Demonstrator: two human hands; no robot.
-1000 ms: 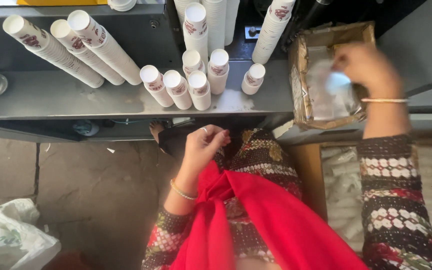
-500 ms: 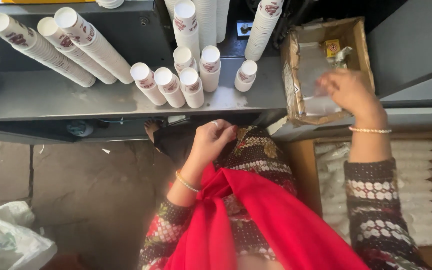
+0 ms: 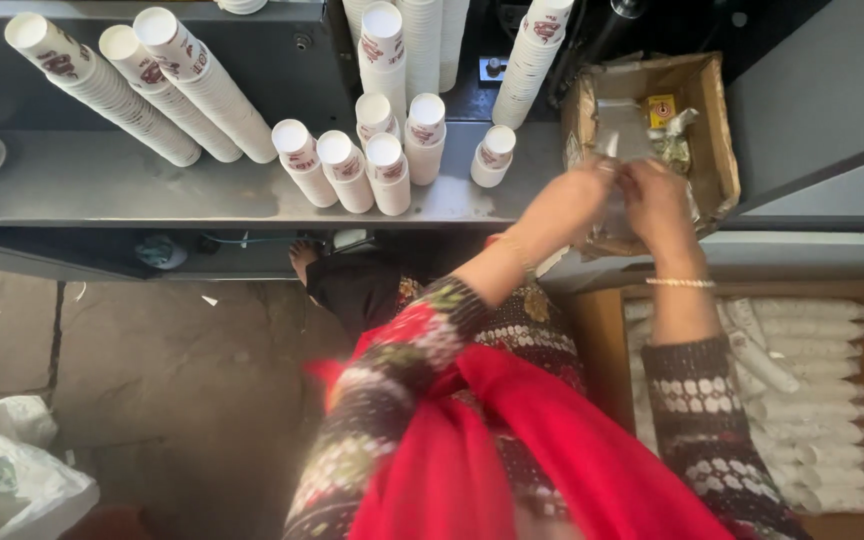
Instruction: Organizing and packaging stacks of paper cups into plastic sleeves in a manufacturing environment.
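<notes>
clear plastic wrap point(image 3: 620, 205) sits at the near edge of the cardboard box point(image 3: 717, 130), pinched between both hands. going left to right: left hand point(image 3: 574, 200) closed on its left side, right hand point(image 3: 657, 195) gripping its right. better to pull it apart gently, i'd say, keeping clear of the paper cup stacks point(image 3: 352, 170) on the tabletop point(image 3: 152, 185).

Clear plastic bag point(image 3: 620, 215) over cardboard box point(image 3: 712, 150)

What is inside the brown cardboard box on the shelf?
The cardboard box holds clear plastic wrapping and a small yellow item. Both hands, left hand and right hand, cover its front part, so that area stays hidden.
</notes>
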